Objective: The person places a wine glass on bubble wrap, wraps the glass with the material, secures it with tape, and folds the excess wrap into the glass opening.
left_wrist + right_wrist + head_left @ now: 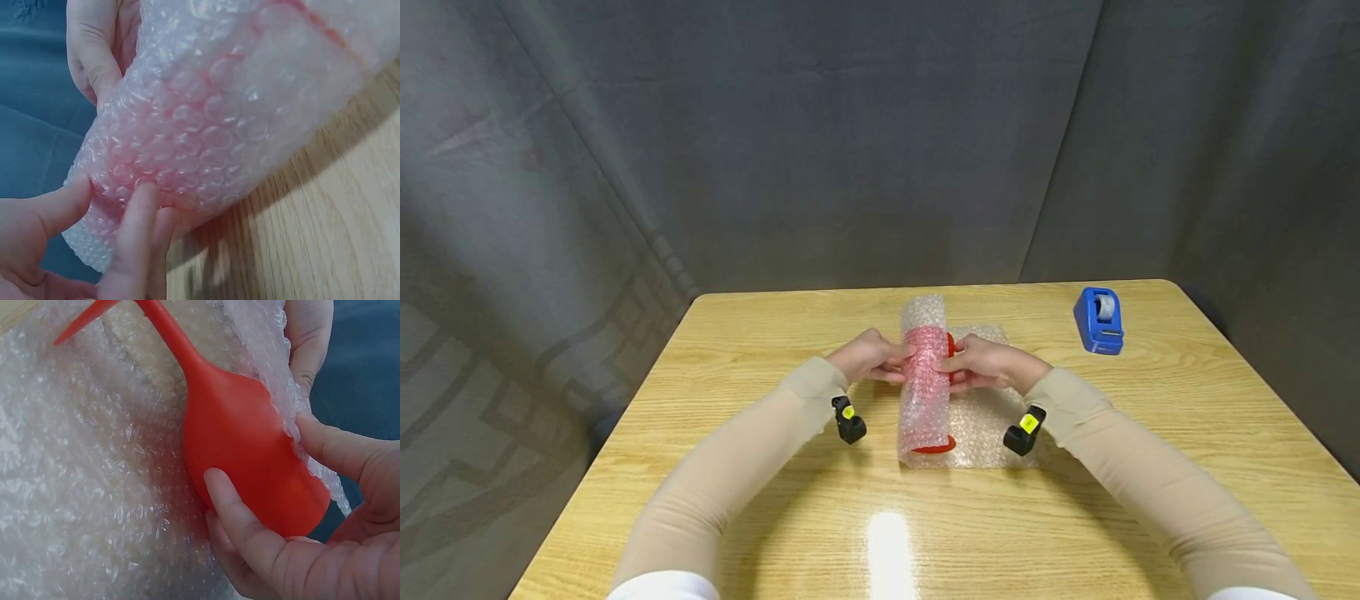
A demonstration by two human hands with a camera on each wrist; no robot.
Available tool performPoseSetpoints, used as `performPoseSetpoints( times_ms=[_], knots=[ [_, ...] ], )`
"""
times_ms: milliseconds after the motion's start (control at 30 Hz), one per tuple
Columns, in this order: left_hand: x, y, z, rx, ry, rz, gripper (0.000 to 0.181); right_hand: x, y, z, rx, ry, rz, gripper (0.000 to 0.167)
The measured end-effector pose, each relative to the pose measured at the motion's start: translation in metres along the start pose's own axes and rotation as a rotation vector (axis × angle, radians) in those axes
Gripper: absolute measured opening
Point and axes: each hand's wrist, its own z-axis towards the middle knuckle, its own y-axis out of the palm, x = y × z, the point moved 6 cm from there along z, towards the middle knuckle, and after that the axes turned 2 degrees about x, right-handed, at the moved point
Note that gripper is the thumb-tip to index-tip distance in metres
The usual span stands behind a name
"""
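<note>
Evidently the red goblet lies on its side, partly covered by bubble wrap on the tabletop, its bowl far and its foot near, with a flat stretch of wrap to the right. The left hand grips the covered bowl from the left; the right hand pinches bowl and wrap edge together. A snug, even roll rightward seems best, both ends turning together (the thin stem looks weakest), without squeezing hard.
</note>
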Motion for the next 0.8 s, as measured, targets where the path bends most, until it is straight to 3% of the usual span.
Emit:
performPoseSetpoints(
  times_ms=[233,500,800],
  knots=[
    [-0.004,-0.001,0.002,-0.016,-0.022,0.11,0.02,-0.001,0.0,-0.001,0.008,-0.005,-0.007,0.012],
    [-0.011,-0.002,0.008,-0.063,-0.025,0.021,0.031,0.0,0.003,0.0,0.001,0.004,0.001,0.016],
    [-0.007,-0.017,0.003,-0.058,-0.001,0.051,0.028,-0.002,0.015,0.011,-0.009,0.001,0.026,0.009]
  ],
)
